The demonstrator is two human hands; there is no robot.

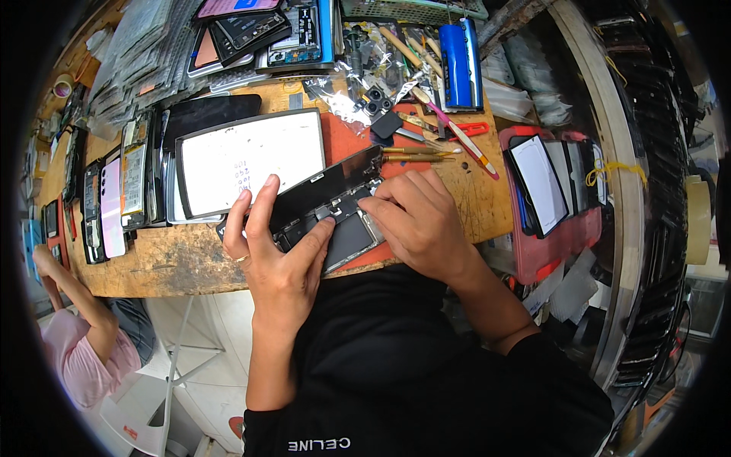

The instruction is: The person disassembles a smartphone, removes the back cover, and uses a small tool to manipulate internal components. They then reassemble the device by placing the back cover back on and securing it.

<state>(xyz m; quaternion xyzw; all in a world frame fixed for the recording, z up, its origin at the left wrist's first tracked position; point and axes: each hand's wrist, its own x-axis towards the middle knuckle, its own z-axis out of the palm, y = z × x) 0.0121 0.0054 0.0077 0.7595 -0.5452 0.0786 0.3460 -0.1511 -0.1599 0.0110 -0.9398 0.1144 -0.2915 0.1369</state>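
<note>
An opened smartphone (346, 241) lies at an angle near the bench's front edge, its inner parts showing. Its dark screen panel (324, 185) is tilted up along the far side. My left hand (283, 266) presses its thumb onto the phone's inside, while its other fingers are stretched out and spread beside the panel's left end. At the phone's right end is my right hand (419, 221), thumb and fingers pinched together against the inner parts. Whatever is between those fingertips is hidden.
Behind the phone lies a white tray (247, 160). Brushes (419, 154), a pink-and-white pen-like tool (464, 141) and a blue cylinder (457, 68) are farther back. Phone parts (133, 175) stand at left; a pink bin (533, 244) sits right. Another person (87, 343) is at lower left.
</note>
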